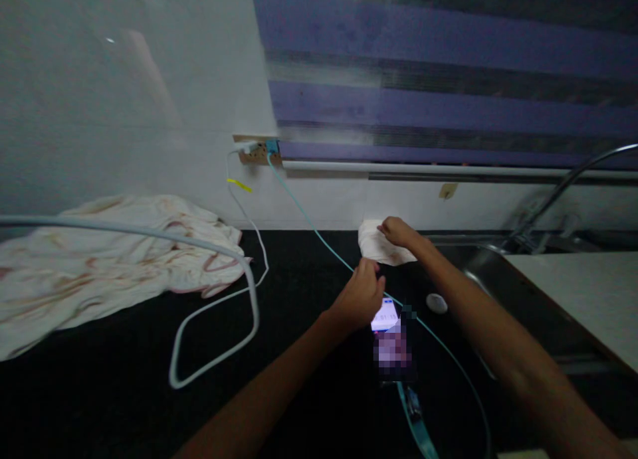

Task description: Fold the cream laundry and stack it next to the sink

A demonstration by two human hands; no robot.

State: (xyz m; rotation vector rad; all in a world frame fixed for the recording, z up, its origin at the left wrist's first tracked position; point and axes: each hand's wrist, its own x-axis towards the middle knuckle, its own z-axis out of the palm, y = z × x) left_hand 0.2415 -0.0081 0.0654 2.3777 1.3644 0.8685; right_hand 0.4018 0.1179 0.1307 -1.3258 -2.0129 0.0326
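cloth [379, 246] under R hand [396, 232] fingers, gripped | L hand [363, 293] clenched on teal cable [319, 236]

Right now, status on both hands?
Left hand closed beside phone. Right hand on white cloth. Teal cable running between them.

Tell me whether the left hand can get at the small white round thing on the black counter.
Probably yes. The small white round thing lies bare on the black counter, just beyond the left hand. Only the lit phone and the teal cable lie between, both low.
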